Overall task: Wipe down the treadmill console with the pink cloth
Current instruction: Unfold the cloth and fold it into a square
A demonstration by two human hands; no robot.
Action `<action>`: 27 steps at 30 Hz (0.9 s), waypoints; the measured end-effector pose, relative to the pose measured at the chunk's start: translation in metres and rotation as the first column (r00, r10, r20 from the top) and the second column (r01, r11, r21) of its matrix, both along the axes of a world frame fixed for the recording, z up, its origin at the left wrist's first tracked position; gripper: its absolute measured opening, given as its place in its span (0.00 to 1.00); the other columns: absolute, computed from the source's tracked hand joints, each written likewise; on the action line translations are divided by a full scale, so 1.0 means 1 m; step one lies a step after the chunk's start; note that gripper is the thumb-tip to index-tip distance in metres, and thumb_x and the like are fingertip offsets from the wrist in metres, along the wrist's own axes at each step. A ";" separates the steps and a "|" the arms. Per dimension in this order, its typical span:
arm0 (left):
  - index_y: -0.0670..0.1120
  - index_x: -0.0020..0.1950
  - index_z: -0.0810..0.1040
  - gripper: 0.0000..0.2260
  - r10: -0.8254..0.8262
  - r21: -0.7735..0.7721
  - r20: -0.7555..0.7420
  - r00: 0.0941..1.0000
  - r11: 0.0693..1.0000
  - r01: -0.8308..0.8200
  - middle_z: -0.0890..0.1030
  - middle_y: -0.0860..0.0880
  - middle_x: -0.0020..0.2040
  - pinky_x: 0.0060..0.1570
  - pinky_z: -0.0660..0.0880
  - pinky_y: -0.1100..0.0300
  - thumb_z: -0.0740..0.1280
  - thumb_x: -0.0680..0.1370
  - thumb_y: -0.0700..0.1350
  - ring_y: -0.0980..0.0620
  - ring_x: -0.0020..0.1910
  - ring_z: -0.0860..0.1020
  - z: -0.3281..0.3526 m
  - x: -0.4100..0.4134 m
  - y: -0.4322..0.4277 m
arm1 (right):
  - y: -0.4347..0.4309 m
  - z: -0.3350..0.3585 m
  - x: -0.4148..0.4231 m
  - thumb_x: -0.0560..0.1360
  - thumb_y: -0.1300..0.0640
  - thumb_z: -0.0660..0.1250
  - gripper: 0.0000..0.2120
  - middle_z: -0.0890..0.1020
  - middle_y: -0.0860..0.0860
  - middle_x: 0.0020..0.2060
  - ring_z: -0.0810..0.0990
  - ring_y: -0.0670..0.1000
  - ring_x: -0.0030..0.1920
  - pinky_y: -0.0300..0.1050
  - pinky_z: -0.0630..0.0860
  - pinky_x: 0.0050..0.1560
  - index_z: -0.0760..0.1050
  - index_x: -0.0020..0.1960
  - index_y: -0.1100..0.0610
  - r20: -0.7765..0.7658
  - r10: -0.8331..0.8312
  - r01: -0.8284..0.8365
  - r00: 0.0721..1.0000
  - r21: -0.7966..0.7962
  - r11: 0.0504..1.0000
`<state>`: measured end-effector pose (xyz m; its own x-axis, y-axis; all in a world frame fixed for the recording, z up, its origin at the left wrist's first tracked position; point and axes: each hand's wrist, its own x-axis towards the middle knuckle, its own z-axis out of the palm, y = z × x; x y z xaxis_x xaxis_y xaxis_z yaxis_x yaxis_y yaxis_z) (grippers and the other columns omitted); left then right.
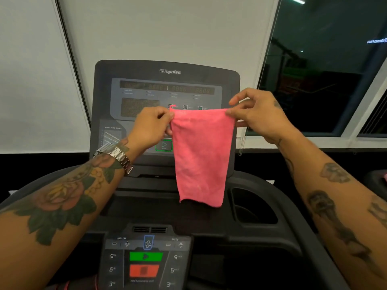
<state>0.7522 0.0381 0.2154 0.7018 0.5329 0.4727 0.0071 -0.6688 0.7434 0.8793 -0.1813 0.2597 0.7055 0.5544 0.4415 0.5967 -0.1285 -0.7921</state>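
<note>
The pink cloth [201, 153] hangs folded in the air in front of the treadmill console [163, 88], covering part of its lower right side. My left hand [151, 128] pinches the cloth's top left corner. My right hand [257, 116] pinches the top right corner between thumb and fingers. The top edge is stretched between both hands and the rest hangs straight down. The console's display panel is dark with unlit number windows, and a green-outlined start button [163, 145] shows just left of the cloth.
A lower control panel [146, 260] with green and red buttons sits near me at the bottom. A cup holder recess [253, 208] lies to the right. White blinds hang behind the console, and a dark window [326, 70] fills the right side.
</note>
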 end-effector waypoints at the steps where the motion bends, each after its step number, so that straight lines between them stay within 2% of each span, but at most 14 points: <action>1: 0.39 0.46 0.81 0.11 -0.032 -0.054 0.040 0.999 0.998 0.034 0.82 0.42 0.34 0.36 0.77 0.53 0.62 0.81 0.44 0.40 0.35 0.81 0.003 -0.002 -0.002 | -0.003 0.002 -0.002 0.73 0.63 0.74 0.07 0.84 0.64 0.41 0.85 0.59 0.43 0.54 0.84 0.46 0.79 0.49 0.62 0.018 -0.001 0.001 1.000 0.017 1.000; 3: 0.39 0.47 0.81 0.10 -0.104 -0.126 0.106 0.989 0.985 0.117 0.82 0.41 0.36 0.37 0.79 0.55 0.62 0.81 0.43 0.40 0.37 0.81 0.006 -0.010 -0.006 | -0.013 0.007 -0.009 0.74 0.62 0.72 0.06 0.85 0.62 0.41 0.86 0.58 0.45 0.53 0.84 0.47 0.80 0.51 0.61 0.037 0.031 -0.032 0.999 0.020 0.999; 6: 0.37 0.47 0.80 0.09 -0.214 -0.143 0.145 0.966 0.962 0.234 0.81 0.42 0.34 0.36 0.79 0.60 0.63 0.80 0.40 0.47 0.34 0.80 0.001 -0.032 -0.018 | -0.039 0.000 -0.027 0.74 0.65 0.71 0.08 0.84 0.63 0.42 0.86 0.58 0.45 0.50 0.83 0.47 0.79 0.53 0.63 -0.006 0.163 -0.163 0.987 -0.013 0.986; 9: 0.39 0.42 0.81 0.09 -0.315 -0.168 0.031 0.949 0.934 0.315 0.81 0.43 0.31 0.36 0.77 0.59 0.64 0.79 0.39 0.50 0.31 0.79 -0.029 -0.055 -0.030 | -0.066 -0.030 -0.039 0.72 0.67 0.71 0.10 0.84 0.64 0.41 0.85 0.56 0.42 0.46 0.83 0.44 0.79 0.53 0.65 -0.197 0.318 -0.332 0.928 -0.042 0.942; 11: 0.39 0.39 0.81 0.09 -0.389 -0.218 -0.086 0.917 0.906 0.363 0.81 0.44 0.30 0.36 0.75 0.59 0.65 0.78 0.38 0.53 0.30 0.77 -0.060 -0.067 -0.038 | -0.075 -0.060 -0.041 0.70 0.66 0.71 0.10 0.84 0.62 0.39 0.84 0.52 0.39 0.43 0.81 0.41 0.80 0.51 0.64 -0.333 0.342 -0.386 0.879 -0.076 0.919; 13: 0.41 0.37 0.81 0.10 -0.406 -0.176 -0.197 0.893 0.910 0.375 0.80 0.46 0.30 0.37 0.72 0.62 0.67 0.78 0.38 0.57 0.30 0.76 -0.093 -0.069 -0.044 | -0.074 -0.093 -0.039 0.71 0.67 0.72 0.08 0.83 0.60 0.37 0.82 0.51 0.38 0.44 0.81 0.39 0.80 0.49 0.63 -0.444 0.306 -0.390 0.842 -0.108 0.915; 15: 0.43 0.36 0.81 0.10 -0.363 -0.173 -0.251 0.897 0.929 0.327 0.80 0.48 0.31 0.37 0.72 0.60 0.68 0.77 0.42 0.59 0.31 0.74 -0.123 -0.060 -0.043 | -0.065 -0.126 -0.031 0.73 0.68 0.71 0.06 0.82 0.59 0.37 0.82 0.51 0.37 0.46 0.81 0.38 0.80 0.50 0.64 -0.519 0.232 -0.346 0.823 -0.133 0.929; 18: 0.44 0.37 0.81 0.14 -0.233 -0.174 -0.335 0.913 0.968 0.183 0.80 0.43 0.34 0.40 0.76 0.52 0.66 0.74 0.53 0.56 0.31 0.73 -0.153 -0.035 -0.033 | -0.042 -0.169 -0.012 0.74 0.67 0.70 0.05 0.82 0.57 0.38 0.81 0.51 0.38 0.48 0.80 0.39 0.79 0.50 0.63 -0.586 0.067 -0.193 0.808 -0.155 0.969; 22: 0.41 0.39 0.81 0.14 -0.120 -0.067 -0.442 0.889 0.993 0.101 0.82 0.44 0.36 0.42 0.74 0.55 0.64 0.78 0.49 0.49 0.36 0.79 -0.169 -0.005 -0.029 | -0.013 -0.203 0.007 0.74 0.67 0.70 0.04 0.81 0.55 0.38 0.79 0.50 0.37 0.48 0.80 0.41 0.80 0.47 0.60 -0.617 -0.109 0.008 0.779 -0.165 0.986; 24: 0.41 0.39 0.82 0.13 -0.100 -0.054 -0.506 0.857 0.995 0.084 0.83 0.43 0.37 0.44 0.75 0.57 0.64 0.77 0.47 0.47 0.39 0.82 -0.176 0.005 -0.026 | -0.002 -0.216 0.013 0.73 0.66 0.70 0.05 0.81 0.55 0.38 0.80 0.50 0.37 0.49 0.81 0.40 0.80 0.46 0.58 -0.586 -0.177 0.060 0.791 -0.214 0.975; 27: 0.39 0.38 0.81 0.13 -0.135 -0.086 -0.605 0.785 0.991 0.105 0.84 0.41 0.36 0.45 0.79 0.52 0.64 0.77 0.45 0.44 0.40 0.83 -0.185 0.015 -0.020 | 0.006 -0.235 0.019 0.71 0.64 0.70 0.06 0.83 0.51 0.38 0.82 0.51 0.40 0.46 0.81 0.43 0.81 0.41 0.54 -0.390 -0.306 0.158 0.869 -0.366 0.917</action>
<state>0.7669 0.0183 0.0299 0.8953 0.4349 -0.0964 0.3899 -0.6606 0.6416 0.8987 -0.1749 0.0247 0.9078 0.4059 -0.1052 0.1261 -0.5034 -0.8548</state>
